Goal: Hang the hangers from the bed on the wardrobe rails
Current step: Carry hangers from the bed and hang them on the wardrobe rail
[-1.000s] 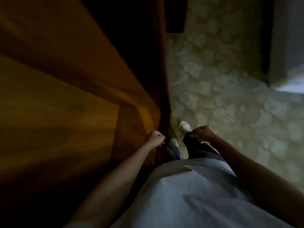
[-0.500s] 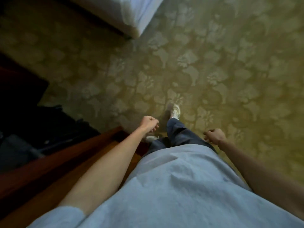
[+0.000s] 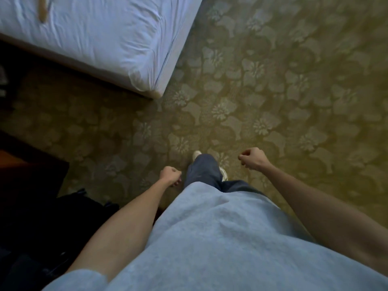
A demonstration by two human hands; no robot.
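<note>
One hanger (image 3: 43, 9) shows, at the top left edge: only a short tan, wood-coloured stretch of it lies on the bed (image 3: 100, 38), cut off by the frame, so its hook and full shape cannot be made out. Judging by that piece, it is likely stiff and light, not fragile, and smooth enough to slide on the sheet; the sensible place to take hold would be near the hook or at the middle of the bar, so it hangs level for a rail. The bed is covered in a creased white sheet, its corner pointing toward the middle of the view, with a dark base under it.

Lower left, dark furniture (image 3: 31, 175) and a black bag or heap (image 3: 63, 217) sit in shadow, too dim to identify. The left hand (image 3: 170, 175) hangs beside the leg, fingers curled into a loose fist with nothing in it. Between the hands are dark trousers, a pale shoe (image 3: 196, 154) stepping forward, and a light blue shirt. The right hand (image 3: 253, 158) is likewise curled and holds nothing. Both hands are well apart from the bed. A patterned olive-gold carpet (image 3: 294, 91) with a floral motif fills the right side. No wardrobe rail is in view.
</note>
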